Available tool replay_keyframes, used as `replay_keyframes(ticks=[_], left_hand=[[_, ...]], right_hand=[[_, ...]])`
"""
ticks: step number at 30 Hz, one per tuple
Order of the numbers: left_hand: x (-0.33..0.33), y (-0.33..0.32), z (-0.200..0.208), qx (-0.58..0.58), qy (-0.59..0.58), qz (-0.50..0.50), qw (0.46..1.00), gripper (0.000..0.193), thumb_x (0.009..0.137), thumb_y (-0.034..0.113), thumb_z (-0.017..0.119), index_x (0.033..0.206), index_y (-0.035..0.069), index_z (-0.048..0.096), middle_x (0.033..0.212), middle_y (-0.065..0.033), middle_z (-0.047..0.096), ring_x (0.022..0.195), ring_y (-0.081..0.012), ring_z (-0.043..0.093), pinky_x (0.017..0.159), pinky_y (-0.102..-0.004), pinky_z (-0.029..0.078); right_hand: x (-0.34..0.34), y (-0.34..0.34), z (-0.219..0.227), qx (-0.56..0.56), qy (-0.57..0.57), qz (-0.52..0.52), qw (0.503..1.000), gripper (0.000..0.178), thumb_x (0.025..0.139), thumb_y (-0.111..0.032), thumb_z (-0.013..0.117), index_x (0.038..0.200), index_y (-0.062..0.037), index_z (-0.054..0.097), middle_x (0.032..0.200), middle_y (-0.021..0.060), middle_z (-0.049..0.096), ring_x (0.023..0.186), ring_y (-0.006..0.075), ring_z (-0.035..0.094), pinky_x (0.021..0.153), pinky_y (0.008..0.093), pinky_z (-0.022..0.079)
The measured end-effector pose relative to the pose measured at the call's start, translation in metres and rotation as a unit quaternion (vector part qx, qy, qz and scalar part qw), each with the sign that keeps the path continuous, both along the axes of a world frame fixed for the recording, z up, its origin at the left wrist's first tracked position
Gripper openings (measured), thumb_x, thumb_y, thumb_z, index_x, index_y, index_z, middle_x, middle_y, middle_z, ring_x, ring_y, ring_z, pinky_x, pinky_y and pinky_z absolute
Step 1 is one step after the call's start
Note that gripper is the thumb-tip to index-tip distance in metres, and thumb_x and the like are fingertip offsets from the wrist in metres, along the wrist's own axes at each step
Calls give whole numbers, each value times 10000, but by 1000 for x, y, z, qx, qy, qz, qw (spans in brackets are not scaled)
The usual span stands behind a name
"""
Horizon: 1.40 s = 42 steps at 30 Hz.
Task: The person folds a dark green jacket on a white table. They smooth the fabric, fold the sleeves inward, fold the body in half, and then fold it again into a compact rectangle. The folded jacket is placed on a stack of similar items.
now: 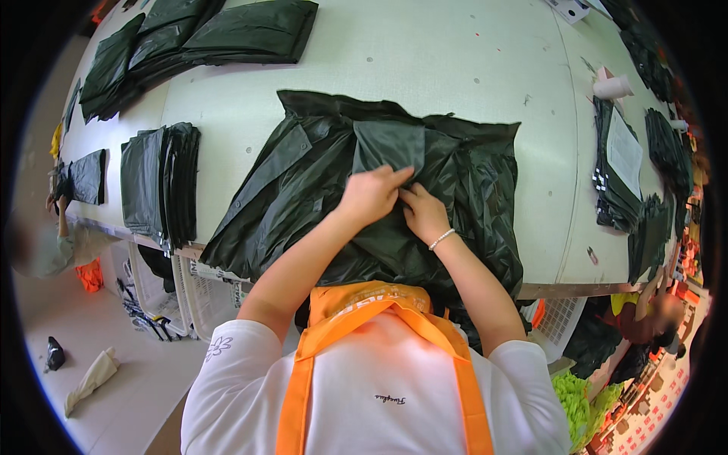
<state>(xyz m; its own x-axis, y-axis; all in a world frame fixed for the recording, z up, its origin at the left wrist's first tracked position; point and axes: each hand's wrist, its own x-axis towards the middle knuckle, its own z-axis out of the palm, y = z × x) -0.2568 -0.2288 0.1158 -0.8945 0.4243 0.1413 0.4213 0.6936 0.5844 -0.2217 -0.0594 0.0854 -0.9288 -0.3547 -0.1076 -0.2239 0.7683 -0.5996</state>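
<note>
A shiny dark green garment (pixel 303 193) with snap buttons along its left edge lies spread in front of me, its near side hanging at the table edge. A smoother, lighter flap or panel (pixel 388 144) lies at its middle. My left hand (pixel 373 196) rests on the lower part of this panel, index finger stretched to the right, the other fingers curled at the cloth. Close beside it, my right hand (pixel 426 212), with a beaded bracelet at the wrist, has bent fingers gripping the cloth. The hands nearly touch, and the fold between them is partly hidden.
Folded dark garments lie in a stack (pixel 159 182) at left and a larger pile (pixel 227 38) at far left. On the right are a bundle with a paper sheet (pixel 623 155) and a pinkish-white cone (pixel 613 86). White crates (pixel 205 296) stand below; other people work at both sides.
</note>
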Motion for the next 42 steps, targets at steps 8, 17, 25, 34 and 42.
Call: replay_keyframes(ticks=[8,17,25,34,42], left_hand=[[15,-4,-50,-39,-11,-40,998,378,788,130,588,1163,150,630,732,-81,534,649,-260,593,568,-365,489],[-5,-12,-51,87,-317,-12,944,382,879,299,544,1198,95,601,865,-135,599,854,-310,602,827,-364,471],[48,1,6,-119,3,-128,985,582,666,303,745,1173,82,562,1148,-87,518,1079,-257,502,879,-362,424],[50,-9,-30,-100,-15,-148,984,426,679,181,705,1098,135,640,1001,-8,566,955,-192,548,790,-319,463],[55,-10,-28,-67,-32,-118,990,396,714,209,699,1100,144,644,994,-24,555,958,-208,540,790,-325,466]], right_hand=[[40,50,63,-1,63,195,979,553,731,-325,718,1197,-68,568,1176,124,565,1074,292,533,928,396,429],[6,24,4,6,-41,-75,996,347,886,-347,538,722,-54,627,640,192,586,654,406,584,575,493,460],[-48,23,-22,76,-273,-80,956,361,775,-397,643,711,-42,669,751,165,659,746,358,624,674,421,499],[-82,-2,9,-128,187,-124,966,352,748,-137,707,1069,-45,595,996,141,604,949,311,552,835,391,454],[-86,-14,29,105,178,-59,977,224,778,-223,687,966,-103,668,1036,96,585,986,299,524,862,421,423]])
